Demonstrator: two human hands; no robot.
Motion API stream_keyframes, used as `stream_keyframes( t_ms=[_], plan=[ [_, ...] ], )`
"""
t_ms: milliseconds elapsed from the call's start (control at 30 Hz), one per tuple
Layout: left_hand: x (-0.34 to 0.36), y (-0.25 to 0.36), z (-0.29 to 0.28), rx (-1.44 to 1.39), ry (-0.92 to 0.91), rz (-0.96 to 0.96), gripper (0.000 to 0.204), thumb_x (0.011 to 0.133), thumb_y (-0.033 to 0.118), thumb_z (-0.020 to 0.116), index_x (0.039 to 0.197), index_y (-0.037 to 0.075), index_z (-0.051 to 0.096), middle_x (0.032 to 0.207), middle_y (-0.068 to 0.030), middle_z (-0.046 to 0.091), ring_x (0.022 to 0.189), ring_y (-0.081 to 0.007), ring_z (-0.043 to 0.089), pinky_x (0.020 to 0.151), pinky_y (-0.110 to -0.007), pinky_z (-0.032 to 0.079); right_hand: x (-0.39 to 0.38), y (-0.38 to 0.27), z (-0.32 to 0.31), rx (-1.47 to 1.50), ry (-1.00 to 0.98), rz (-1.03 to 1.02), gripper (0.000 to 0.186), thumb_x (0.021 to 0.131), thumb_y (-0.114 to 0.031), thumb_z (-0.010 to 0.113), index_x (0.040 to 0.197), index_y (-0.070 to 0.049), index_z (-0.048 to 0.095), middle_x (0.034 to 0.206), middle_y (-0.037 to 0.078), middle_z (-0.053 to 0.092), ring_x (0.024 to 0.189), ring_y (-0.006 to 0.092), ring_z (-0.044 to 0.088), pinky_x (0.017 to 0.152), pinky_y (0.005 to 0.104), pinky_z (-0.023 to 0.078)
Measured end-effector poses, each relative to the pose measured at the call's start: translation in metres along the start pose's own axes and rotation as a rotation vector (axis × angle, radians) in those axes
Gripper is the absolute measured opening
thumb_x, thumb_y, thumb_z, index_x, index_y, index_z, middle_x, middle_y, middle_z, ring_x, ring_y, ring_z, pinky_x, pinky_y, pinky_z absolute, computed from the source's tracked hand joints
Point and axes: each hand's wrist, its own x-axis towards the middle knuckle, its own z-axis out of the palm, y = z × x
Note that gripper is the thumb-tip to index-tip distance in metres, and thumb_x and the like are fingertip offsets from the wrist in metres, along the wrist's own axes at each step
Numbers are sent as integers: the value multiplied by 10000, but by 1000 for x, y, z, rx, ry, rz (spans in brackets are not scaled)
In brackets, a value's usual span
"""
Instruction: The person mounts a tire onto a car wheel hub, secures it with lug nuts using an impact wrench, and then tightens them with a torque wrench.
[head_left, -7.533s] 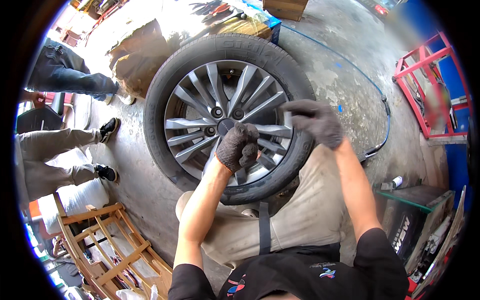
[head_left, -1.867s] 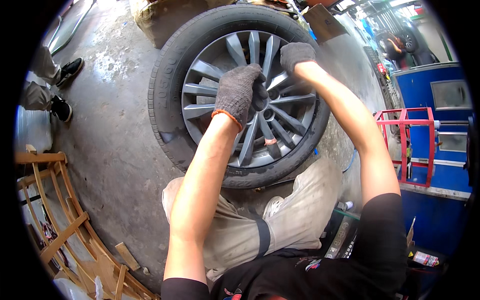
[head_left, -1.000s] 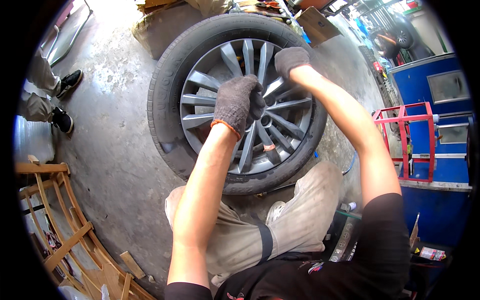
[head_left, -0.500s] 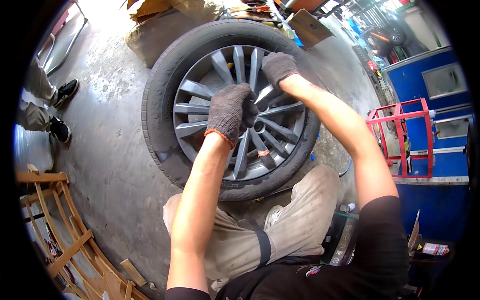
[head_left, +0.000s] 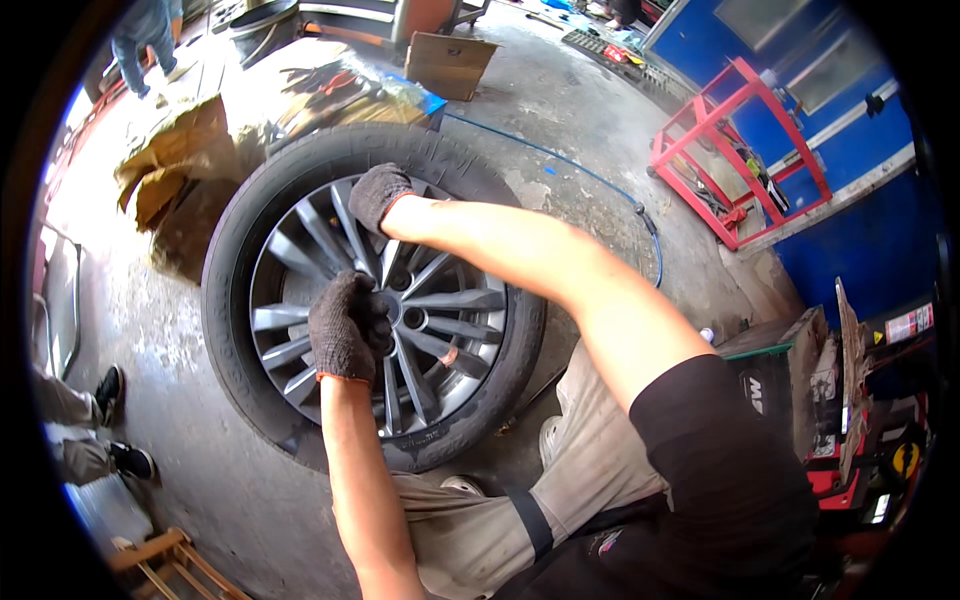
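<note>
A car wheel (head_left: pixel 440 302) with dark grey alloy spokes and a black tyre (head_left: pixel 232 300) lies face up on the floor in front of me. My left hand (head_left: pixel 345 330), in a dark knit glove with an orange cuff edge, is over the spokes just left of the hub. Its fingers are curled together; whatever they hold is hidden. At the far side of the rim, my right hand (head_left: pixel 381 197), gloved alike, is closed above the ends of the spokes. The back of its glove hides the fingertips. A small copper-coloured patch (head_left: pixel 449 357) shows on one near spoke.
Crumpled brown paper sacks (head_left: pixel 190 170) and a pile of tools (head_left: pixel 335 88) lie beyond the tyre, beside an open cardboard box (head_left: pixel 450 66). A blue hose (head_left: pixel 590 172) crosses the floor. Right of it stands a red metal frame (head_left: pixel 740 160). Another person's shoes (head_left: pixel 120 430) are at left.
My view has swung to the right, so the wheel appears farther left and lower. Both hands keep nearly the same places on the wheel, still curled.
</note>
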Motion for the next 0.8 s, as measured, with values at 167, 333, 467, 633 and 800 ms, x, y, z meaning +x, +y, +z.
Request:
stream_keyframes(
  t_ms=[167,333,467,633,800],
  plan=[
    [21,-5,13,123,-57,-13,243,842,352,640,832,109,643,624,-12,581,464,-140,493,406,-249,327,24,-11,6,5,83,11,266,824,-216,589,963,-71,762,934,136,734,845,289,703,620,478,497],
    [39,-40,53,93,-11,-98,245,892,355,580,806,132,635,624,12,583,429,-99,433,395,-227,277,9,10,34,247,129,297,228,853,-236,571,949,-169,766,952,75,742,902,255,701,717,449,527],
    [75,-27,24,46,186,186,257,890,368,562,879,118,617,637,-29,607,462,-139,483,427,-218,319,-1,16,-4,546,198,161,250,811,-266,616,929,-99,760,938,127,736,898,285,709,728,449,539],
    [48,-101,138,53,-2,99,215,865,323,614,863,109,636,643,-11,572,499,-135,490,464,-234,341,-270,136,37,558,14,184,175,827,-164,556,866,-86,707,826,153,677,799,331,681,615,447,546],
    [4,-200,239,186,-337,-102,164,848,206,611,852,43,623,587,-64,555,435,-163,458,401,-272,281,-574,59,172,881,-325,1085,509,962,-442,359,894,-53,681,872,184,687,877,358,659,804,481,489]
  ],
)
